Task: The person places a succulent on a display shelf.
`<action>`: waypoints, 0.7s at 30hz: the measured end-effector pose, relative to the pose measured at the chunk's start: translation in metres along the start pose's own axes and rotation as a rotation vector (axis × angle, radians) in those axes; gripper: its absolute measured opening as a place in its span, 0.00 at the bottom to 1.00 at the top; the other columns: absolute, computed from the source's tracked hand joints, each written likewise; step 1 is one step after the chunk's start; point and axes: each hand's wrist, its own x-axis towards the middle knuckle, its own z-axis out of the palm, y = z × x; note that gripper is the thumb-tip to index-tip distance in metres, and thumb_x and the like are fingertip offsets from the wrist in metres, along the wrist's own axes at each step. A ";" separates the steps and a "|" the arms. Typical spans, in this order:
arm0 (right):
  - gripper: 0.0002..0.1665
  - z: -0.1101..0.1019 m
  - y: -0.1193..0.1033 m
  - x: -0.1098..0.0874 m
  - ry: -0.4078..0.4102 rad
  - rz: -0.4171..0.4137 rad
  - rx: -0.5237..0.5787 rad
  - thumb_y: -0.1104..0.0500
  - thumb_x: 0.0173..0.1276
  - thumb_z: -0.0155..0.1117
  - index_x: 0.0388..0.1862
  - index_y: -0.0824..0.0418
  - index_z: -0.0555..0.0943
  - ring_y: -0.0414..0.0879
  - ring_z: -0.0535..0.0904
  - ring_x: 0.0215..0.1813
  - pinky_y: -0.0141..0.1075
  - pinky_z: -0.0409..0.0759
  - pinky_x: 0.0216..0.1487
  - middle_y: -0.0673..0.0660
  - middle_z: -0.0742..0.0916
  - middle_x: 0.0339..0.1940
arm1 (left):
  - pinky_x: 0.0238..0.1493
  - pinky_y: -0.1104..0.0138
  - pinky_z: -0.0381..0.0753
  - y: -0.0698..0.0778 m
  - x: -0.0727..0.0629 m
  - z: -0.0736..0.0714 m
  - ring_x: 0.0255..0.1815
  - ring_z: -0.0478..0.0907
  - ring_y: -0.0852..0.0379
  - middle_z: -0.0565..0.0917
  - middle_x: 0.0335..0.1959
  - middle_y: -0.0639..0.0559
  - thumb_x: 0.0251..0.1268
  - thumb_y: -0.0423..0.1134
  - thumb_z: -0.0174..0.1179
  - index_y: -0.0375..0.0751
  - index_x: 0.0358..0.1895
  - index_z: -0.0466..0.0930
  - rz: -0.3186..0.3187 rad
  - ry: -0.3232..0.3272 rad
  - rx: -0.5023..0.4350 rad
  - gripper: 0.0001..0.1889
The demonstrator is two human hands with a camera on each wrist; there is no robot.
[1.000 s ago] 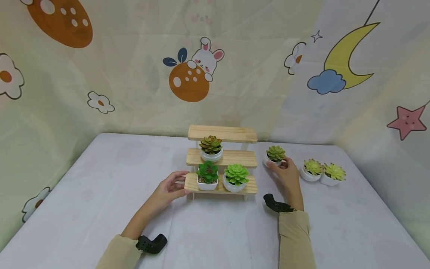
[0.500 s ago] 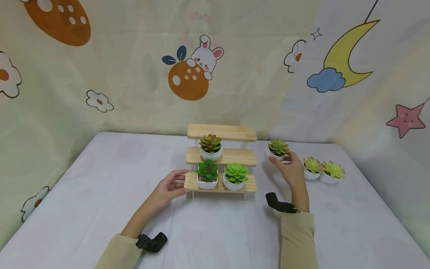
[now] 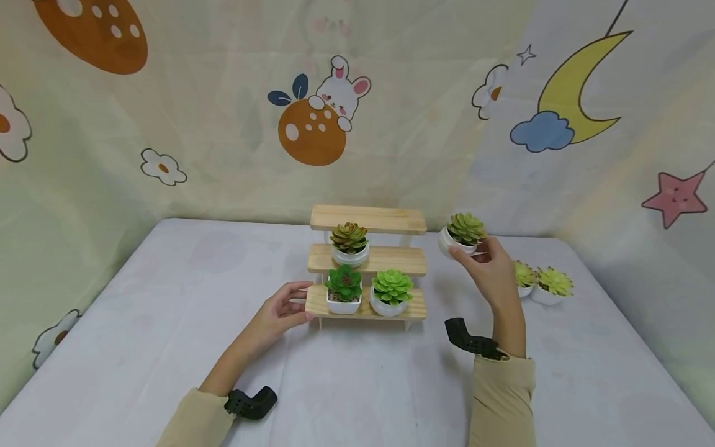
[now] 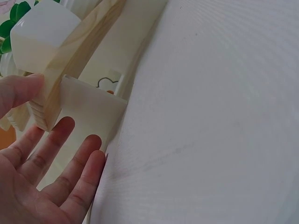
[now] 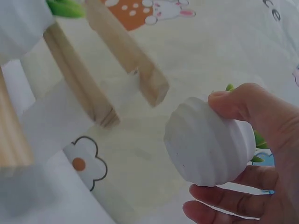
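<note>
Held succulent (image 3: 462, 235): yellow-green, in a ribbed white pot, tilted in the air above the worktop (image 3: 368, 385), towards its far edge and just past the right end of the wooden stand (image 3: 398, 262).
Right hand (image 3: 493, 273): gripping that pot, which sits between the thumb, near the rim, and the fingers on the opposite side.
Left hand (image 3: 283, 310): thumb and forefinger pinch the left end of the stand's lowest plank; the other fingers extend loosely below.
Lowest plank: dark green succulent (image 3: 343, 288) in a square pot near the left end, light green succulent (image 3: 392, 290) towards the right.
Middle plank: red-tinged succulent (image 3: 349, 242), left half.
Worktop's far right corner: two yellow-green succulents (image 3: 552, 287) nearby, one partly hidden by the right hand.
Backdrop (image 3: 223, 112): cartoon prints beyond the far edge.
Writing: dark letters (image 5: 276, 15) on the backdrop, apparently "ce", tilted.
</note>
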 end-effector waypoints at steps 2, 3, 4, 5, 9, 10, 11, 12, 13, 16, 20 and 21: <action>0.38 -0.001 -0.006 -0.002 -0.009 -0.033 -0.007 0.39 0.60 0.62 0.59 0.62 0.68 0.49 0.72 0.46 0.36 0.70 0.38 0.61 0.76 0.47 | 0.45 0.72 0.78 0.000 0.000 0.000 0.49 0.77 0.50 0.73 0.56 0.35 0.59 0.33 0.62 0.39 0.65 0.62 0.001 -0.001 0.000 0.30; 0.37 -0.001 -0.008 -0.003 -0.014 -0.052 -0.010 0.40 0.60 0.62 0.59 0.63 0.69 0.50 0.72 0.46 0.36 0.70 0.38 0.61 0.76 0.47 | 0.45 0.72 0.78 0.000 0.000 0.000 0.49 0.77 0.50 0.73 0.56 0.35 0.59 0.33 0.62 0.39 0.65 0.62 0.003 -0.002 0.000 0.30; 0.36 -0.001 -0.011 -0.005 -0.020 -0.071 -0.014 0.40 0.60 0.62 0.58 0.63 0.69 0.50 0.73 0.46 0.37 0.71 0.38 0.61 0.77 0.46 | 0.45 0.72 0.78 0.000 0.001 0.000 0.48 0.77 0.50 0.73 0.56 0.35 0.59 0.33 0.62 0.39 0.65 0.62 0.003 -0.003 -0.002 0.30; 0.36 -0.001 -0.014 -0.006 -0.029 -0.086 -0.015 0.40 0.60 0.62 0.57 0.63 0.69 0.51 0.73 0.46 0.37 0.71 0.38 0.61 0.77 0.46 | 0.45 0.71 0.78 0.000 0.001 0.000 0.48 0.77 0.50 0.73 0.56 0.35 0.59 0.33 0.62 0.39 0.65 0.62 0.002 -0.004 -0.004 0.30; 0.35 0.001 -0.026 -0.011 -0.058 -0.136 -0.017 0.41 0.60 0.63 0.56 0.64 0.69 0.52 0.74 0.46 0.38 0.72 0.39 0.62 0.77 0.45 | 0.45 0.72 0.78 0.000 0.000 -0.001 0.49 0.77 0.50 0.73 0.56 0.35 0.59 0.34 0.62 0.40 0.65 0.62 -0.002 -0.007 -0.006 0.30; 0.35 0.003 -0.029 -0.012 -0.068 -0.147 -0.017 0.42 0.60 0.63 0.57 0.64 0.69 0.52 0.75 0.46 0.38 0.72 0.39 0.62 0.77 0.45 | 0.45 0.71 0.78 0.000 0.000 -0.001 0.49 0.77 0.50 0.73 0.56 0.35 0.59 0.34 0.62 0.40 0.65 0.62 -0.004 -0.007 -0.007 0.30; 0.35 0.004 -0.031 -0.013 -0.076 -0.159 -0.012 0.42 0.61 0.63 0.57 0.64 0.69 0.52 0.75 0.46 0.38 0.73 0.40 0.62 0.77 0.45 | 0.46 0.71 0.77 0.000 0.000 -0.001 0.49 0.77 0.50 0.73 0.56 0.35 0.59 0.34 0.62 0.40 0.65 0.62 -0.005 -0.007 -0.006 0.30; 0.35 0.006 -0.033 -0.014 -0.084 -0.172 -0.005 0.43 0.60 0.63 0.57 0.64 0.69 0.52 0.75 0.46 0.38 0.73 0.40 0.62 0.77 0.45 | 0.45 0.71 0.77 0.000 0.000 -0.001 0.49 0.77 0.50 0.73 0.56 0.35 0.59 0.34 0.62 0.40 0.65 0.62 -0.007 -0.005 -0.004 0.30; 0.35 0.008 -0.035 -0.014 -0.091 -0.185 0.005 0.43 0.60 0.64 0.58 0.64 0.69 0.52 0.75 0.45 0.38 0.73 0.41 0.62 0.78 0.45 | 0.46 0.71 0.77 0.000 0.000 -0.001 0.49 0.77 0.50 0.73 0.56 0.35 0.59 0.34 0.62 0.40 0.65 0.62 -0.007 -0.005 -0.003 0.30; 0.34 0.016 -0.040 -0.015 -0.118 -0.211 0.020 0.45 0.60 0.65 0.58 0.63 0.70 0.52 0.76 0.44 0.39 0.74 0.42 0.61 0.78 0.43 | 0.46 0.71 0.77 -0.001 0.000 -0.002 0.49 0.77 0.50 0.73 0.56 0.35 0.59 0.34 0.62 0.39 0.65 0.62 -0.009 -0.005 -0.001 0.31; 0.31 0.028 -0.045 -0.015 -0.151 -0.228 0.015 0.46 0.58 0.67 0.54 0.63 0.71 0.52 0.78 0.42 0.39 0.75 0.41 0.60 0.79 0.41 | 0.46 0.71 0.77 0.000 0.000 -0.001 0.49 0.77 0.50 0.73 0.56 0.35 0.59 0.34 0.62 0.40 0.65 0.62 -0.008 -0.007 -0.004 0.31; 0.31 0.030 -0.046 -0.015 -0.159 -0.232 0.015 0.46 0.58 0.67 0.53 0.63 0.71 0.52 0.78 0.42 0.39 0.75 0.41 0.60 0.79 0.40 | 0.46 0.71 0.77 0.000 0.000 -0.001 0.49 0.77 0.50 0.73 0.57 0.35 0.59 0.34 0.62 0.40 0.65 0.62 -0.007 -0.008 -0.006 0.31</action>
